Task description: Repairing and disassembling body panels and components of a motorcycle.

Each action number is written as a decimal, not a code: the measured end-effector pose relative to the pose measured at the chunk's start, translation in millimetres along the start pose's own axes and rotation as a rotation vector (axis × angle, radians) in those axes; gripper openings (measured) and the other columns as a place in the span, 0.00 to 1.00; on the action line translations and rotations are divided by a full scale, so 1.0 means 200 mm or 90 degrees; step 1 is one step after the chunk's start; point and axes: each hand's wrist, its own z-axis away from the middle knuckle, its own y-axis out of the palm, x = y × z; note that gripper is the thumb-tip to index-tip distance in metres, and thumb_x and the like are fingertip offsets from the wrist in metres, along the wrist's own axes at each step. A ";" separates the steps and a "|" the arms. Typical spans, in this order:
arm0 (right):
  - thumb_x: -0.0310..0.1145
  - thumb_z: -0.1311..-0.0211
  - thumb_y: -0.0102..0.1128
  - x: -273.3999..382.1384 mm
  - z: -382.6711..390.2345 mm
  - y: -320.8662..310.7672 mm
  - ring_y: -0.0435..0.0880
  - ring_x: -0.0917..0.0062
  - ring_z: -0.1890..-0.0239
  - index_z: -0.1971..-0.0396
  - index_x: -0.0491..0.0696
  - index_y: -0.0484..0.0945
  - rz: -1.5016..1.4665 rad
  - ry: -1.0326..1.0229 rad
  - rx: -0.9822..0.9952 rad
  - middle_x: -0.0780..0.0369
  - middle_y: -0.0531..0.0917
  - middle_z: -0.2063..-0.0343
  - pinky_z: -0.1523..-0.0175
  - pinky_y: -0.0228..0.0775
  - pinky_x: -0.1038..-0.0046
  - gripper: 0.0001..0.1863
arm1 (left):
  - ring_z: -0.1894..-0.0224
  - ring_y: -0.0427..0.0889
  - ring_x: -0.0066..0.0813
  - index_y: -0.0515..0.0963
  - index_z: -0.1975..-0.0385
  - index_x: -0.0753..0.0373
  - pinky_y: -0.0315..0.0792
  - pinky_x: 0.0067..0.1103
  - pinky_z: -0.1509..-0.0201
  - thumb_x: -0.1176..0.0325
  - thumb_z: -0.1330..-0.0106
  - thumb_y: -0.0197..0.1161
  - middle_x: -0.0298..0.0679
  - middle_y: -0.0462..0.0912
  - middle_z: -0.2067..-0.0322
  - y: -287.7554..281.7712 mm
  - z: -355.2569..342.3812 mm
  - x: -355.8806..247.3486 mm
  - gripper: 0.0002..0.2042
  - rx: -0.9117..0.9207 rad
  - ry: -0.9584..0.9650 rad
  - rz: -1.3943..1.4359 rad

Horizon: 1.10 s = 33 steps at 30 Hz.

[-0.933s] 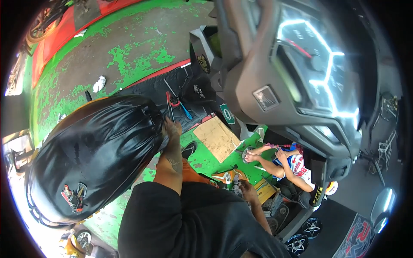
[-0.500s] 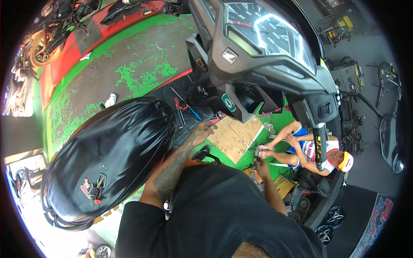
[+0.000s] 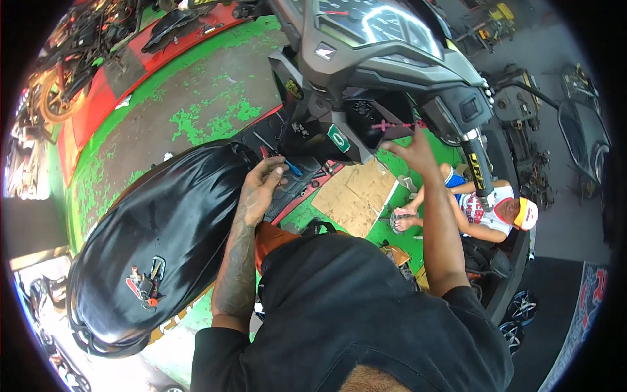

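— What can't you make out from where you stand?

— Plenty. The scooter's dashboard (image 3: 372, 23) is cut off at the top edge, and the bearer's own dark shirt (image 3: 346, 313) hides the floor right beneath. Under the left hand (image 3: 261, 189) I can't tell whether anything is pinched: the fingers curl down loosely at the front edge of the black seat (image 3: 157, 228), near a blue-handled tool (image 3: 292, 170) lying on the footboard just ahead of the fingertips. Touching it or not, I cannot say.

— And the right hand?

— The right hand (image 3: 408, 150) is raised, arm stretched forward, fingers spread and unclenched, tips at the open cavity under the handlebar, by a pink cross-shaped piece (image 3: 392, 124). It grasps nothing that I can see.

— What lies between the hands?

— A sheet of cardboard (image 3: 356, 196) on the green floor. Beyond the right forearm another person (image 3: 490, 209) in a yellow-and-red cap sits low, partly hidden by the handlebar grip (image 3: 480, 170). Keys (image 3: 147, 287) hang at the seat's side, behind the left elbow.
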 end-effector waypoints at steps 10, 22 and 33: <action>0.56 0.51 0.72 -0.29 -0.01 0.08 0.68 0.62 0.37 0.41 0.37 0.67 -0.085 -0.195 -0.101 0.49 0.70 0.40 0.34 0.58 0.62 0.46 | 0.71 0.85 0.39 0.80 0.63 0.68 0.81 0.28 0.67 0.56 0.35 0.57 0.47 0.85 0.68 0.03 0.45 -1.13 0.18 0.831 0.617 0.626; 0.42 0.39 0.63 -1.34 0.58 0.08 0.76 0.67 0.46 0.44 0.44 0.71 -0.270 -0.008 -0.253 0.53 0.77 0.50 0.43 0.70 0.68 0.27 | 0.68 0.84 0.41 0.79 0.61 0.67 0.79 0.31 0.64 0.51 0.36 0.56 0.48 0.84 0.65 0.59 0.67 -1.13 0.22 0.838 0.531 0.440; 0.45 0.47 0.65 -2.69 2.29 0.32 0.80 0.56 0.50 0.52 0.39 0.76 0.011 0.423 0.186 0.46 0.81 0.55 0.45 0.72 0.64 0.28 | 0.65 0.83 0.43 0.78 0.59 0.66 0.78 0.34 0.60 0.46 0.38 0.55 0.49 0.82 0.63 1.22 1.01 -0.93 0.25 0.671 0.538 0.258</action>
